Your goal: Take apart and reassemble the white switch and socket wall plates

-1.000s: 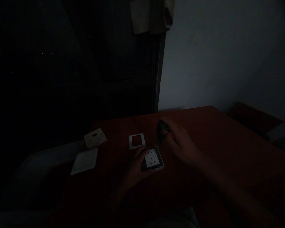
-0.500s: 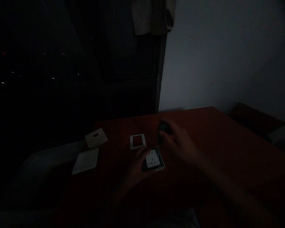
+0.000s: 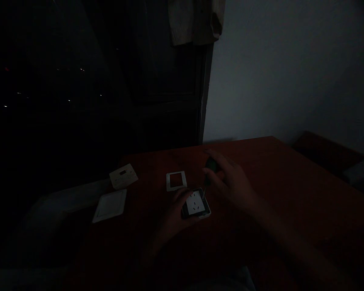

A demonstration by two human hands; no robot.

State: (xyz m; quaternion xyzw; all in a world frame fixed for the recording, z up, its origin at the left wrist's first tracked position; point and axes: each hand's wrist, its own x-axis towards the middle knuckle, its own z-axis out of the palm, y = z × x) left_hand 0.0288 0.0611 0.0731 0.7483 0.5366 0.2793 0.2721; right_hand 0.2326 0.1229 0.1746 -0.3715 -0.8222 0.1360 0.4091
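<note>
Reddish-brown in dim light, the tabletop (image 3: 255, 159) lies beneath the work. The left hand (image 3: 172, 214) clasps a socket unit (image 3: 194, 204) from its nine-o'clock side, just below the view's centre; the right hand (image 3: 238, 186) curls round a screwdriver (image 3: 211, 164). Squarish, the socket unit faces upward, showing no clear long axis. The screwdriver's long axis slants from one o'clock down to seven, tip at the socket unit's two-o'clock edge. Screwdriving, in or out unclear, seems in hand; the next move probably calls for a steady, aligned turn.
</note>
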